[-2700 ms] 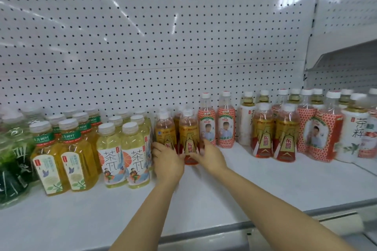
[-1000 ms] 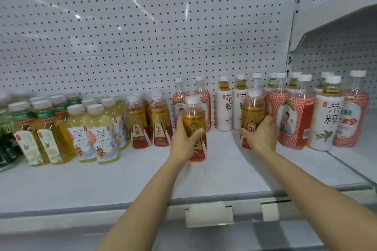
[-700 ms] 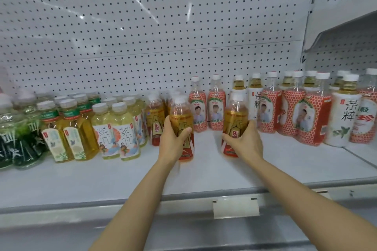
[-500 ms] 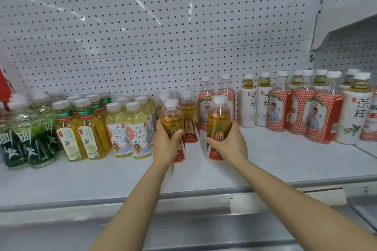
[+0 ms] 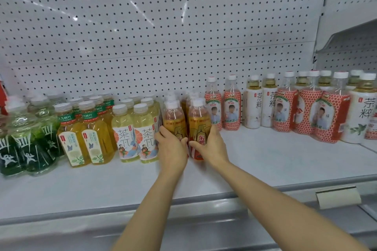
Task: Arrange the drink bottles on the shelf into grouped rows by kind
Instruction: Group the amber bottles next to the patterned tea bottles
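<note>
On the white shelf [image 5: 265,161], the left hand [image 5: 172,150] wraps around one amber bottle [image 5: 175,120] and the right hand [image 5: 210,146] clasps a second amber bottle [image 5: 199,122] touching it. Both stand upright just right of the pale tea bottles [image 5: 134,128]; behind them more amber bottles queue toward the pegboard [image 5: 163,26].

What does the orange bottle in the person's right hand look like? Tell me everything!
The orange bottle is clear plastic, filled with amber drink, with a pale cap and a gold and red label bearing Chinese characters. It stands upright at the front of its row on the white shelf. The right hand grips its lower half. It presses against a matching bottle held by the left hand.
</note>
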